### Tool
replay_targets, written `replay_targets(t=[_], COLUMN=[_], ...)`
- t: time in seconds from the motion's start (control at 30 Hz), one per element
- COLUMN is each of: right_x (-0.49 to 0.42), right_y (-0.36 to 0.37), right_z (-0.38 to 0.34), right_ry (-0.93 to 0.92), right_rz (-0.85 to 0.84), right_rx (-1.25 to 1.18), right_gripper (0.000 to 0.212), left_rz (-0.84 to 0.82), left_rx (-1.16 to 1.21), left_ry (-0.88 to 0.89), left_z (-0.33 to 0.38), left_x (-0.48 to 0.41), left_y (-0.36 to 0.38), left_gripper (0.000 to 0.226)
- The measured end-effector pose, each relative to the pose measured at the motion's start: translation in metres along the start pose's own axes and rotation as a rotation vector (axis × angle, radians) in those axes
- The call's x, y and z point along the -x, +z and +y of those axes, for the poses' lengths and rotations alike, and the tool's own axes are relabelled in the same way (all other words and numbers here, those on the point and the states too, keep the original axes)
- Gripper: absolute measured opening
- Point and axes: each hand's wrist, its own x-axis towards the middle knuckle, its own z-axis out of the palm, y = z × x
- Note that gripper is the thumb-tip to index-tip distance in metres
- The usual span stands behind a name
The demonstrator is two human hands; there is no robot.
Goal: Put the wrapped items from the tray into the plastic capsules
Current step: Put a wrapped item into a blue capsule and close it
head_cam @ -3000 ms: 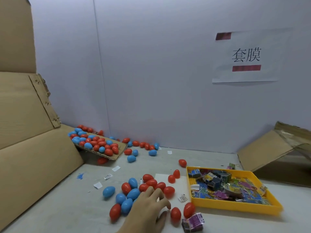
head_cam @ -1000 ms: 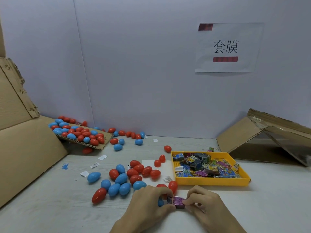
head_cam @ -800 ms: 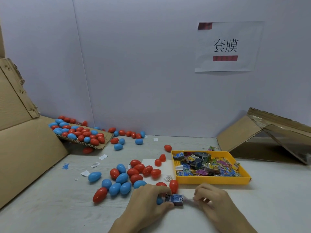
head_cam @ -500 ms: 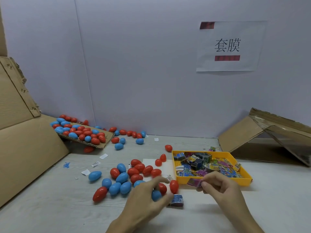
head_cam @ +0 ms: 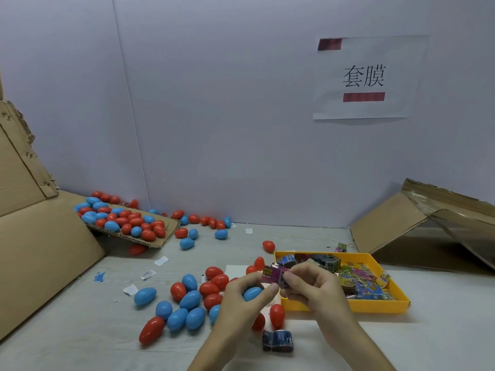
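Nearest, the dark blue packet lay flat on the table where it had been half a second before, its long axis running left to right. Above it the hands, apart in that earlier frame, had come together. The left hand curled round a blue capsule, its fingertips reaching the purple packet. The right hand pinched that packet, which had risen from the front wall of the yellow tray to hang in the air just left of it.

Three wrapped items lay outside the tray: the dark blue one, the purple one, and a stray packet just beyond the far rim. In the loose cluster left of the hands I counted seven blue capsules, perhaps one more hidden by the left wrist. The heap on the cardboard flap was too crowded to count. One paper sign hung on the back wall.

The purple packet's long axis ran across the view, its right end slightly lower. The held capsule lay crosswise too, right end higher.
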Motion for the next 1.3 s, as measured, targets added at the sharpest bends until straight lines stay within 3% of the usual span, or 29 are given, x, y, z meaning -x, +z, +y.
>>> replay_targets(t=[0.2, 0.53, 0.87, 1.07, 1.3], right_x=[0.009, 0.01, 0.01, 0.007, 0.003], right_y=[-0.003, -0.013, -0.015, -0.028, -0.039], right_z=[0.005, 0.004, 0.005, 0.002, 0.015], right_ry=[-0.069, -0.184, -0.186, -0.174, -0.258], right_rz=[0.011, 0.1, 0.086, 0.16, 0.353], right_rx=[0.149, 0.36, 0.31, 0.174, 0.718], right_gripper=[0.003, 0.009, 0.01, 0.003, 0.007], left_rz=[0.077, 0.122, 0.141, 0.207, 0.219], left_rx=[-0.032, -0.037, -0.119, -0.063, -0.062], left_ry=[0.011, 0.087, 0.102, 0.046, 0.034], left_z=[-0.007, -0.008, -0.014, -0.014, -0.013], left_x=[0.004, 0.008, 0.007, 0.006, 0.007], left_y=[-0.005, -0.006, -0.001, -0.007, -0.007], left_gripper=[0.012, 0.019, 0.003, 0.013, 0.014])
